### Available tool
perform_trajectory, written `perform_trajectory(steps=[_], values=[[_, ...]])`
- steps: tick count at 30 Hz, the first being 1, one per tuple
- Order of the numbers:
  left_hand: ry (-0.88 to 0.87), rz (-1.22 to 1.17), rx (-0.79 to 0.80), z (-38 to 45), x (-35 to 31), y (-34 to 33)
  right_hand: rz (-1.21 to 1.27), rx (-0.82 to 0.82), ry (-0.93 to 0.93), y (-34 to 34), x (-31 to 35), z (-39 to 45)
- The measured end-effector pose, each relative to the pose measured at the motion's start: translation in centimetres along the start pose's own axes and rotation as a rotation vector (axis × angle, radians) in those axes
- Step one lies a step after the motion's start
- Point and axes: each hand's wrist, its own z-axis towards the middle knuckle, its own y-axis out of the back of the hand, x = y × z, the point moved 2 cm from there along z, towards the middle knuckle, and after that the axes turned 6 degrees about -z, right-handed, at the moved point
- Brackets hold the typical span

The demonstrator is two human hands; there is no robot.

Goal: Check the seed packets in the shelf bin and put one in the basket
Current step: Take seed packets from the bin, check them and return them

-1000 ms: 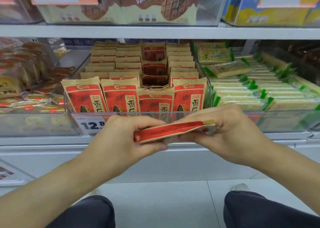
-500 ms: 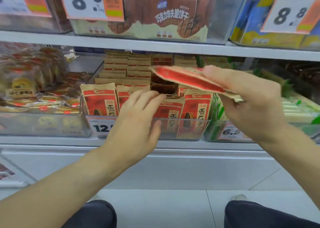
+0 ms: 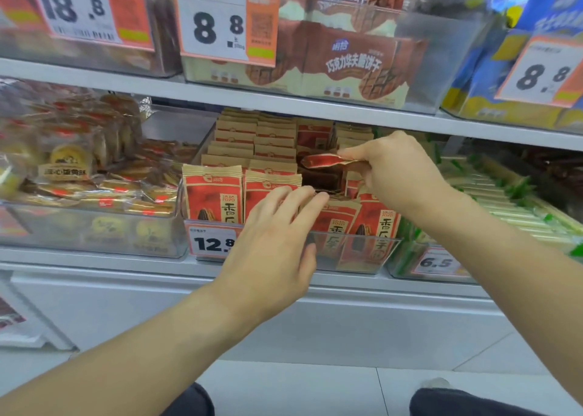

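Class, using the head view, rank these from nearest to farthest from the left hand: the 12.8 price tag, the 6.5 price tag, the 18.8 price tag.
1. 12.8 price tag, beside the left hand.
2. 6.5 price tag, lower right.
3. 18.8 price tag, top left.

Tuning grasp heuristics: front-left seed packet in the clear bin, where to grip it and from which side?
Pinch the front-left seed packet by its flat crimped top edge, coming from above. It stands upright against the clear bin front wall, which covers its lower part, and a neighbouring packet crowds its right side, so only the top strip stands free. The left hand is nearest, probably the easier one.
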Motion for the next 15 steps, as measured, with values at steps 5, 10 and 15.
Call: perform_trajectory(steps=[5, 10, 15], values=[[-0.002, -0.001, -0.027, 0.4, 0.0, 0.0, -0.170, 0.208, 0.020, -1.3, 1.5, 2.4], [0.009, -0.012, -0.041, 0.7, 0.0, -0.2, -0.141, 0.421, 0.002, -3.5, 1.1, 5.0], [0.026, -0.044, -0.021, 0.8, 0.1, -0.3, -0.114, 0.635, -0.088, -4.2, 0.1, 6.7]])
